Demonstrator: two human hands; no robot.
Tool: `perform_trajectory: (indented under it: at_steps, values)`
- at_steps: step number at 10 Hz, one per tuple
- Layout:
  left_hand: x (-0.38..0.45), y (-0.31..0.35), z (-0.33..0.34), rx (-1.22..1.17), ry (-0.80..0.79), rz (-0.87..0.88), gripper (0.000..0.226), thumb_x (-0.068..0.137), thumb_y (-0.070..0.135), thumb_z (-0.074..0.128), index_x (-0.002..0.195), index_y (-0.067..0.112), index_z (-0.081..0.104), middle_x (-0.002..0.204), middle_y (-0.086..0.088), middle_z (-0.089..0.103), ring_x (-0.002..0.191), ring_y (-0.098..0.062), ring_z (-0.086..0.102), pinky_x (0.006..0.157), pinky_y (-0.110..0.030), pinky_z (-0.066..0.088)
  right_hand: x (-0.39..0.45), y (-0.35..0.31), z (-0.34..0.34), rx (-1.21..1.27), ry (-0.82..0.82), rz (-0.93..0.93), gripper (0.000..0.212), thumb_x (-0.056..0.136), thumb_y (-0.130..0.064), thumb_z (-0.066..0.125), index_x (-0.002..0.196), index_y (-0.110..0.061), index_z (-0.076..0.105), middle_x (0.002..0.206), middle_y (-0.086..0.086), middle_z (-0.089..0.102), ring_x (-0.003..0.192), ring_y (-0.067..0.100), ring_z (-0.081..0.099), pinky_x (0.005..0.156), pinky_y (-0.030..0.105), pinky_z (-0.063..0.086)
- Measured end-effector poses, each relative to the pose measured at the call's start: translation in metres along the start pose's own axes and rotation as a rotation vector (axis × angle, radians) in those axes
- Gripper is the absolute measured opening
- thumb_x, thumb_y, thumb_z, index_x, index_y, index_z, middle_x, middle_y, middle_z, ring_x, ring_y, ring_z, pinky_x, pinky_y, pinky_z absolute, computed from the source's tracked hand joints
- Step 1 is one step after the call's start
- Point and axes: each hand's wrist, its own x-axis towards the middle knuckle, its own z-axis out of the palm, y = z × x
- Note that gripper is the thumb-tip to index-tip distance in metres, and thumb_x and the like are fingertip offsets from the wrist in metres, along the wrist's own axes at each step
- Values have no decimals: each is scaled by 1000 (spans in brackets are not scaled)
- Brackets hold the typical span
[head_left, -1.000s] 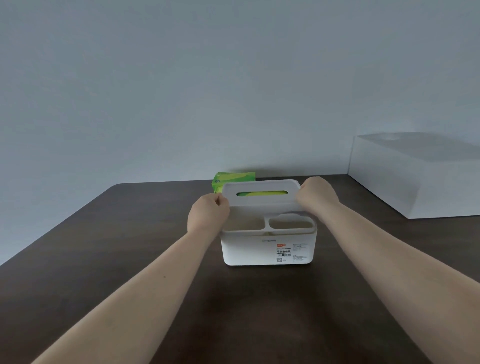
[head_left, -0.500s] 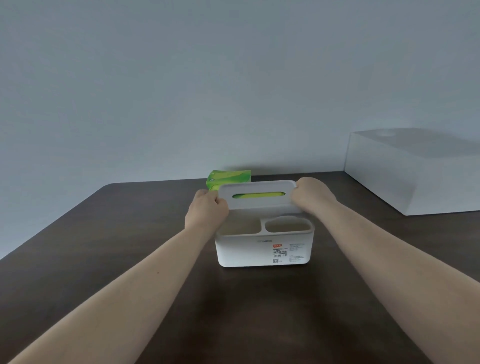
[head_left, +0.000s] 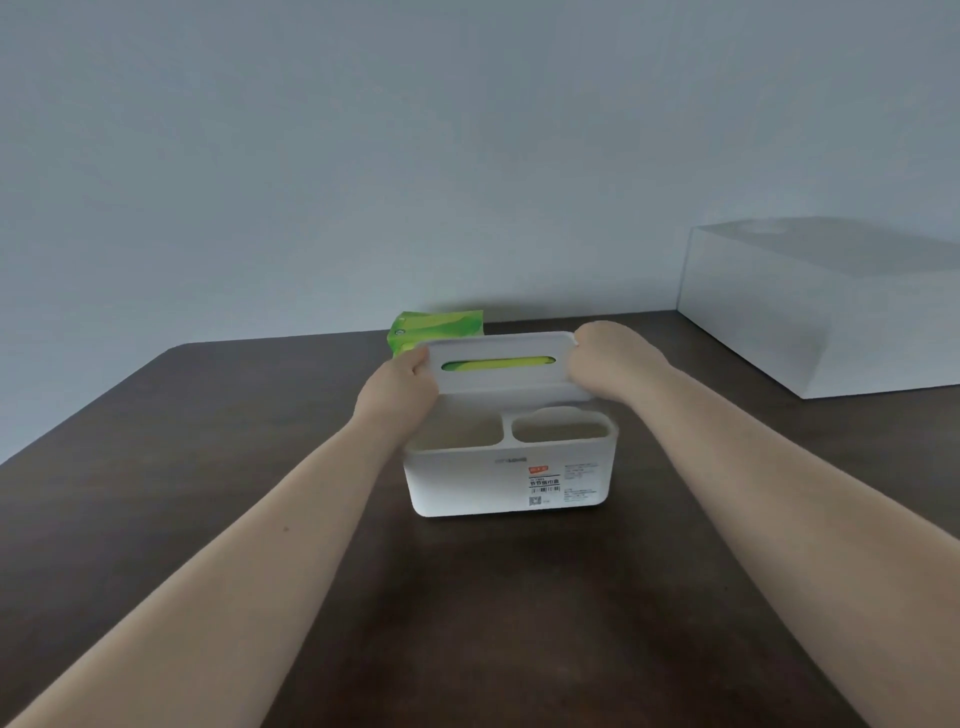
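A white plastic organiser box (head_left: 467, 486) with a label on its front stands on the dark wooden table (head_left: 156, 467). Two open compartments show along its front. Above its back half I hold a white lid (head_left: 498, 382) with a long slot, tilted up toward me. My left hand (head_left: 397, 392) grips the lid's left end and my right hand (head_left: 608, 364) grips its right end. A green tissue pack (head_left: 434, 328) stands behind the lid and shows through the slot; whether it sits in the box I cannot tell.
A large white box (head_left: 831, 312) stands at the table's far right against the pale wall. The table's rounded far-left corner (head_left: 182, 351) is in view, and bare dark wood lies in front of the organiser.
The lid stays in both hands, still tilted over the back of the box. The view has shifted slightly, so the box and hands sit a little lower and left in the frame.
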Motion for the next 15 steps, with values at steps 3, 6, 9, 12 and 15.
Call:
perform_trajectory:
  at_steps: [3, 6, 9, 12, 15]
  values:
    - [-14, 5, -12, -133, -127, -55, 51, 101, 28, 31, 151, 21, 27, 155, -3, 35, 141, -27, 36, 115, -34, 28, -36, -1, -4, 298, -72, 58, 44, 97, -29, 29, 129, -7, 47, 121, 14, 57, 95, 34, 57, 70, 38, 52]
    - [-71, -2, -36, -161, -396, -404, 34, 90, 40, 54, 95, 8, 63, 89, -14, 76, 76, -27, 74, 65, -30, 61, -89, 12, -13, 442, -383, 258, 28, 93, -16, 39, 111, -1, 54, 81, 20, 66, 54, 25, 63, 45, 27, 56]
    - [-57, 16, -12, -213, -118, -336, 23, 90, 3, 50, 68, 6, 45, 80, -18, 59, 64, -28, 66, 47, -28, 57, -75, 15, -7, 459, -148, 273, 19, 72, 7, 38, 62, -6, 49, 65, 21, 58, 57, 27, 51, 60, 30, 40]
    - [-10, 32, 34, -205, -162, -310, 19, 87, 12, 54, 70, 6, 48, 80, -16, 72, 85, -34, 72, 83, -39, 58, -27, 49, -11, 433, 42, 308, 21, 74, 0, 40, 56, -5, 48, 43, 13, 57, 29, 22, 45, 44, 23, 36]
    - [50, 100, 109, -226, -169, -224, 27, 88, 14, 43, 60, 10, 42, 23, 6, 51, 69, -32, 69, 62, -29, 56, 49, 110, -35, 518, 210, 416, 15, 78, -4, 43, 66, -2, 52, 52, 19, 62, 44, 31, 59, 53, 29, 49]
